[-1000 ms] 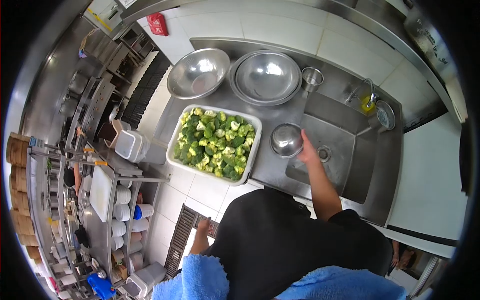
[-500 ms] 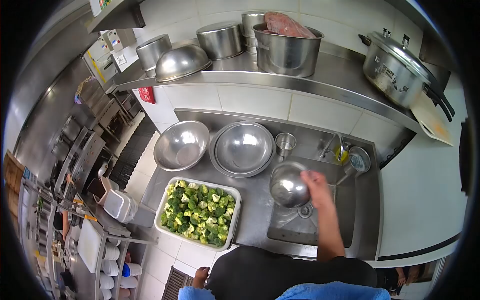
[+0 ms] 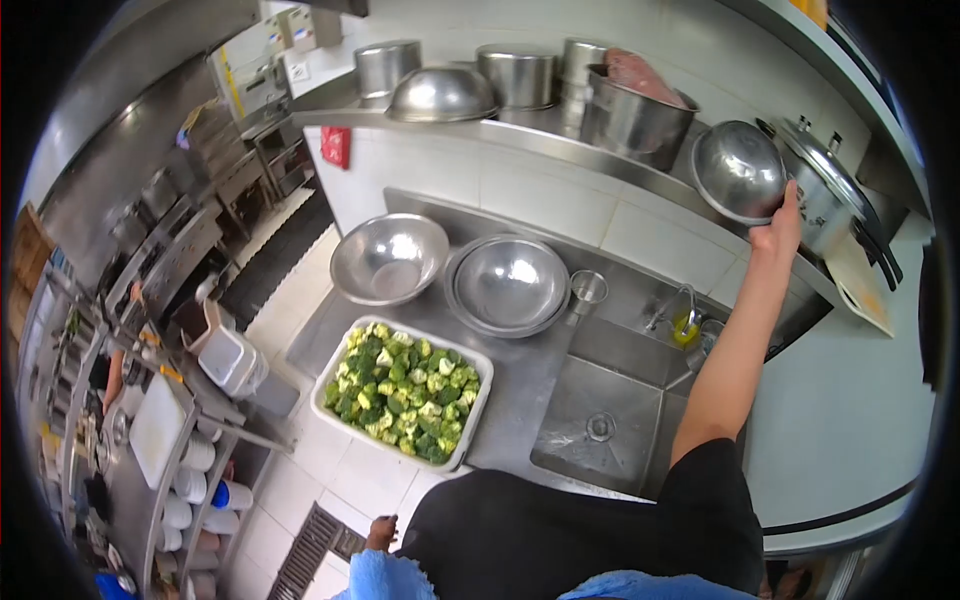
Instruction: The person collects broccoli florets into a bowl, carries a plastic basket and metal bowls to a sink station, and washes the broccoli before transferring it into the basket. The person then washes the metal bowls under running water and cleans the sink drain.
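My right hand (image 3: pixel 778 228) grips the rim of a steel bowl (image 3: pixel 740 172), raised upside down at the wall shelf (image 3: pixel 540 140), between the pot with red meat and the pressure cooker. My left hand (image 3: pixel 381 532) hangs low beside my body, its fingers curled; whether it holds anything is too small to tell. A white tray (image 3: pixel 318 400) full of broccoli florets (image 3: pixel 405 392) sits at the left end of the steel counter (image 3: pixel 510 400). Behind it stand a wide steel bowl (image 3: pixel 390 258) and a nested pair of bowls (image 3: pixel 508 285).
Right of the tray is the sink (image 3: pixel 600 400) with its faucet (image 3: pixel 684 300). A small steel cup (image 3: pixel 588 289) stands behind it. The shelf bears pots, an overturned bowl (image 3: pixel 442 93) and a pressure cooker (image 3: pixel 825 190). Another person's arm (image 3: pixel 113 380) shows at the far left.
My right hand has lifted the steel bowl from over the sink, up and to the right to the shelf. My left hand stays low. The camera view has tilted and shifted.
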### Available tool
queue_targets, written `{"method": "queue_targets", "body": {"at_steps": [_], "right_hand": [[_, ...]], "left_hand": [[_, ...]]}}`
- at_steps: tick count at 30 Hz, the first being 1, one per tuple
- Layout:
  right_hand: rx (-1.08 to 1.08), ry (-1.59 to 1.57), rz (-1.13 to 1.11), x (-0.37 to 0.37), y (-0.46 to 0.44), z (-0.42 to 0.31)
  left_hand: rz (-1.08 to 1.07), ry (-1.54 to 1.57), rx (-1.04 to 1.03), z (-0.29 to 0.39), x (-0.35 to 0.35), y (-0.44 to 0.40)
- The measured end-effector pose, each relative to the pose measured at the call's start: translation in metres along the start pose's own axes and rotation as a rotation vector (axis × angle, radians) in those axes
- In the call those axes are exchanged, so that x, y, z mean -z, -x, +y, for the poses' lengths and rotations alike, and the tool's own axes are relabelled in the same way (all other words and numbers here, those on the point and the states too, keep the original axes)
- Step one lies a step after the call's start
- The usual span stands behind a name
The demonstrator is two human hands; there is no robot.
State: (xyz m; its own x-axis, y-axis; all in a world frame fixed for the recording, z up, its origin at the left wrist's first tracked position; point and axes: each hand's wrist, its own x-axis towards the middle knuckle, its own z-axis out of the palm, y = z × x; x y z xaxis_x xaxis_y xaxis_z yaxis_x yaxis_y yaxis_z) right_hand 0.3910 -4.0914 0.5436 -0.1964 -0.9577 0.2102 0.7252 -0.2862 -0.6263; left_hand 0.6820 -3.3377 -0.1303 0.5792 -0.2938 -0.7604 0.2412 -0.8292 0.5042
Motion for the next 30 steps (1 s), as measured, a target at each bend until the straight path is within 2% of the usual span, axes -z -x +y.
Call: {"method": "queue_targets", "body": {"at_steps": [3,4,5,6,7,8,9,10,11,12,13,14,17,18,19,22,24,27,29,30], "right_hand": [[-0.024,0.002,-0.033,0.035,-0.115,0.029],[-0.014,0.114,-0.053,0.043,-0.150,0.034],[-0.002,0.145,-0.033,0.033,-0.150,0.033],[-0.041,0.221,-0.082,0.036,-0.174,0.032],[-0.011,0.317,0.021,0.021,-0.154,0.027],[-0.038,0.376,-0.041,0.045,-0.219,0.031],[-0.048,0.418,-0.037,0.048,-0.239,0.029],[-0.057,0.460,-0.033,0.051,-0.258,0.027],[-0.045,0.642,-0.040,0.050,-0.252,0.022],[-0.139,0.707,-0.050,0.049,-0.257,0.017],[-0.168,0.684,-0.131,0.058,-0.276,0.019],[-0.195,0.656,-0.209,0.066,-0.290,0.020],[-0.193,0.955,-0.121,0.055,-0.261,0.008],[-0.126,1.050,-0.133,0.060,-0.260,0.008],[-0.056,1.142,-0.144,0.065,-0.262,0.007],[0.159,1.446,-0.161,0.072,-0.260,0.000],[0.293,1.705,-0.146,0.068,-0.233,-0.004],[0.919,1.686,-0.165,0.057,-0.073,-0.004],[1.343,1.278,-0.113,0.068,-0.003,0.020],[1.325,1.157,-0.100,0.077,0.048,0.045]], "left_hand": [[0.012,0.050,-0.041,-0.019,-0.012,-0.009],[0.011,0.056,-0.043,-0.029,-0.019,-0.010],[0.005,0.053,-0.046,-0.038,-0.025,-0.014],[0.005,0.045,-0.030,-0.047,-0.031,-0.012],[0.005,0.040,-0.008,-0.056,-0.036,-0.007],[-0.006,0.019,0.036,-0.052,-0.033,0.006],[0.026,0.084,0.027,-0.052,-0.033,0.023],[0.007,0.124,0.131,-0.057,-0.037,0.026],[-0.029,0.116,0.140,-0.069,-0.038,0.026],[-0.057,0.186,0.235,-0.078,-0.042,0.026],[-0.068,0.024,0.182,-0.071,-0.035,0.039],[-0.048,0.115,0.300,-0.064,-0.036,0.050],[-0.065,0.170,0.301,-0.080,-0.039,0.048],[-0.052,0.195,0.301,-0.081,-0.039,0.052],[0.059,0.304,0.247,-0.086,-0.046,0.049],[0.072,0.146,0.146,-0.083,-0.037,0.042],[0.079,0.176,0.189,-0.064,-0.031,0.047],[0.100,0.231,0.184,-0.062,-0.027,0.041],[0.100,0.251,0.192,-0.057,-0.027,0.035],[0.071,0.292,0.216,-0.055,-0.029,0.035]]}}
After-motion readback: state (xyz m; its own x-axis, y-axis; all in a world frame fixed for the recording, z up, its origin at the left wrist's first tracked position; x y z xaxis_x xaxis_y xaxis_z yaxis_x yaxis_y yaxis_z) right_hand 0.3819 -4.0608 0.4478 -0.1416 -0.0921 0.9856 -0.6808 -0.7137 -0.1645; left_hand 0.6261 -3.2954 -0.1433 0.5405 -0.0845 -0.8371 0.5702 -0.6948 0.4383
